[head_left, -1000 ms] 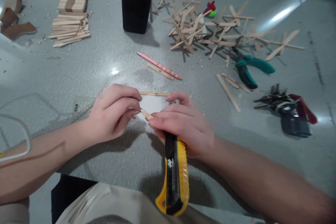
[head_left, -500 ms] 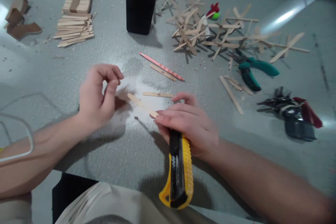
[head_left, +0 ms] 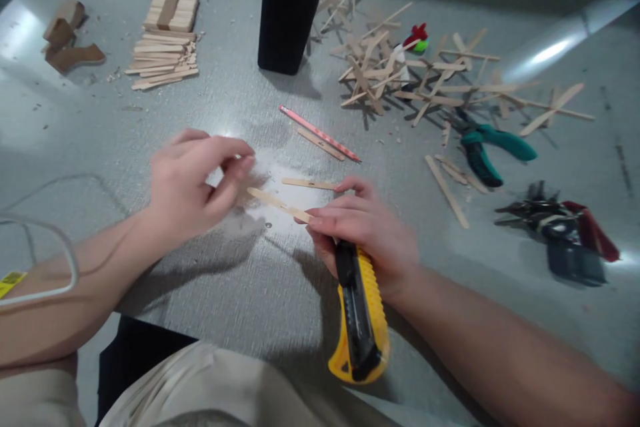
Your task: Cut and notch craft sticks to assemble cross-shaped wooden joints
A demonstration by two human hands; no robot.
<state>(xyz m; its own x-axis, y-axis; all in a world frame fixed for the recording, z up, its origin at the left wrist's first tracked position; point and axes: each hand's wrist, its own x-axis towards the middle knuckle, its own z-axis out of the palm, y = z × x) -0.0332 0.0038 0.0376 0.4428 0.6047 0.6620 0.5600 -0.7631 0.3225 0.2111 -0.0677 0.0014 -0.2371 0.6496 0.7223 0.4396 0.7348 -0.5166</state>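
Observation:
My right hand is closed round a yellow and black utility knife, its handle pointing down toward my lap; the blade end is hidden in the fingers. The same hand pinches one end of a wooden craft stick, which slants up to the left and has a small notch near its middle. A second notched craft stick lies flat by my right fingertips. My left hand hovers by the held stick's free end, apart from it, thumb and forefinger pinched together with nothing visible in them.
Beyond my hands lie a pink pencil and another notched stick. Stacked sticks are at the back left, near a black upright block. To the right are joined sticks, teal-handled pliers and a dark tool bundle.
My left thumb and forefinger have closed together and moved right, nearer the stick's free end. My right hand keeps hold of the stick and knife. The whole view has shifted slightly.

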